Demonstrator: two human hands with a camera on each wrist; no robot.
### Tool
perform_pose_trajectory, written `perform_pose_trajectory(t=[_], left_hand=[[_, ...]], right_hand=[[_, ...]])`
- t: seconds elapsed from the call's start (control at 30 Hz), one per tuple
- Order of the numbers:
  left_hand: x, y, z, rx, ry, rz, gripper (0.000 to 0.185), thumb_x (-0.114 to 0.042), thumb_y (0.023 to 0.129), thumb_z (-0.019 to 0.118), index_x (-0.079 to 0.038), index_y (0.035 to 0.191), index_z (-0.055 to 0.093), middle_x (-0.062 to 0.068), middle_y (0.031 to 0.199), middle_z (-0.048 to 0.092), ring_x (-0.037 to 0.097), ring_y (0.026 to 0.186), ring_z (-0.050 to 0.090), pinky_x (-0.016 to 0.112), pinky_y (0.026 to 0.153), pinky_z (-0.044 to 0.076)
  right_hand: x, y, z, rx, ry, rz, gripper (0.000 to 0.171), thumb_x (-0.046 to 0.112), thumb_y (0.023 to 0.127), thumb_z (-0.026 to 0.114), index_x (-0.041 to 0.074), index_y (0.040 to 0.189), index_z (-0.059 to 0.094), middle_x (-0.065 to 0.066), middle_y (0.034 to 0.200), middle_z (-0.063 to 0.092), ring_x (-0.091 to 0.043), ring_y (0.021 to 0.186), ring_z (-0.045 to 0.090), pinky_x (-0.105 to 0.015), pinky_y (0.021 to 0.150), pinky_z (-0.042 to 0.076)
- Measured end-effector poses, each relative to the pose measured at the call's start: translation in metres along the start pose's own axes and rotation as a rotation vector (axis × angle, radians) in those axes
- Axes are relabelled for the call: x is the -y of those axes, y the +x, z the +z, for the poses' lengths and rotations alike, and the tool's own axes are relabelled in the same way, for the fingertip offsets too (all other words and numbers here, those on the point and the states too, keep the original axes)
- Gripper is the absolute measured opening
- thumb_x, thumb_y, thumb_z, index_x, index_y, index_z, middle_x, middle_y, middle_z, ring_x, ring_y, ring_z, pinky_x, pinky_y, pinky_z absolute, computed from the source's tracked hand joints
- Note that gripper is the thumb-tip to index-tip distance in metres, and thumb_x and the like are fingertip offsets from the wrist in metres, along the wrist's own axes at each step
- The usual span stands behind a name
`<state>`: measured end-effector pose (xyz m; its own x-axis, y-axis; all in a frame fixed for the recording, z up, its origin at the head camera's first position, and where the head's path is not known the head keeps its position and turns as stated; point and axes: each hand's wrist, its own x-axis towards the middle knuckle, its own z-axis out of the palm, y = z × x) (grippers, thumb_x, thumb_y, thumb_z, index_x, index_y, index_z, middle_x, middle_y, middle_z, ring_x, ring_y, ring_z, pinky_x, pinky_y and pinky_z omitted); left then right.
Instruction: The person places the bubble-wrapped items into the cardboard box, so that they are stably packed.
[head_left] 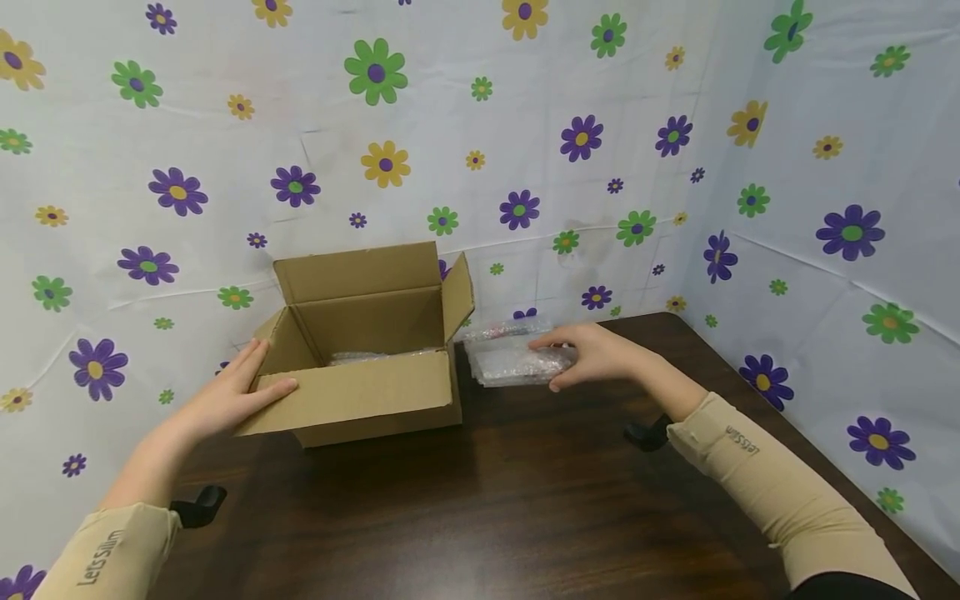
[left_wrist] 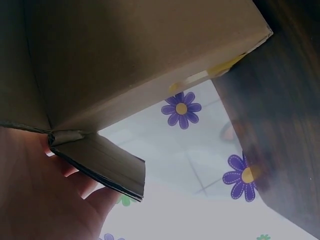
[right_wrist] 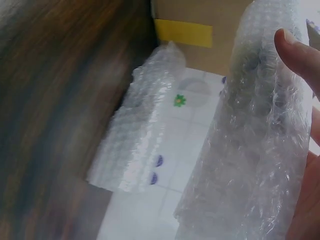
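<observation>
An open cardboard box (head_left: 375, 396) stands on the table with its flaps spread. My left hand (head_left: 225, 396) holds its front left corner, thumb on the front flap and fingers at the left side flap (left_wrist: 105, 162). Right of the box, my right hand (head_left: 596, 354) grips a flat bubble-wrapped package (right_wrist: 245, 150) by its edge, thumb on one face. What the wrap contains is unclear. Another bubble-wrapped package (right_wrist: 137, 125) lies on the table beside the box, partly behind the held one in the head view. Inside the box some clear bubble wrap (head_left: 358, 357) shows; the front flap hides the rest.
The dark wooden table (head_left: 525, 508) extends toward me and to the right. Flower-patterned sheeting (head_left: 480, 150) hangs close behind the box and along the table's right edge. Yellow tape (right_wrist: 185, 33) marks the box's side.
</observation>
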<state>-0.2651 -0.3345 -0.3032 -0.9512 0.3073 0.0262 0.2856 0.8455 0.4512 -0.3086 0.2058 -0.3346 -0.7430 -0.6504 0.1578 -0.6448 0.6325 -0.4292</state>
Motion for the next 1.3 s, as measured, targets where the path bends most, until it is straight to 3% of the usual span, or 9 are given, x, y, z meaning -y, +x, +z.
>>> perform_pose_trajectory(t=[1.3], left_hand=[[-0.003,-0.002,0.0,-0.007,0.003,0.009,0.094,-0.048,0.096,0.053,0.004,0.152,-0.002,0.032,0.156,-0.008,0.052,0.141,-0.004,0.073,0.104,0.009]], right_hand=[[0.075,0.007,-0.057,0.039,-0.076,-0.179,0.059,0.041,0.082,0.076,0.018,0.134,0.06,-0.001,0.133,0.059,-0.02,0.12,0.055,-0.047,0.096,0.046]])
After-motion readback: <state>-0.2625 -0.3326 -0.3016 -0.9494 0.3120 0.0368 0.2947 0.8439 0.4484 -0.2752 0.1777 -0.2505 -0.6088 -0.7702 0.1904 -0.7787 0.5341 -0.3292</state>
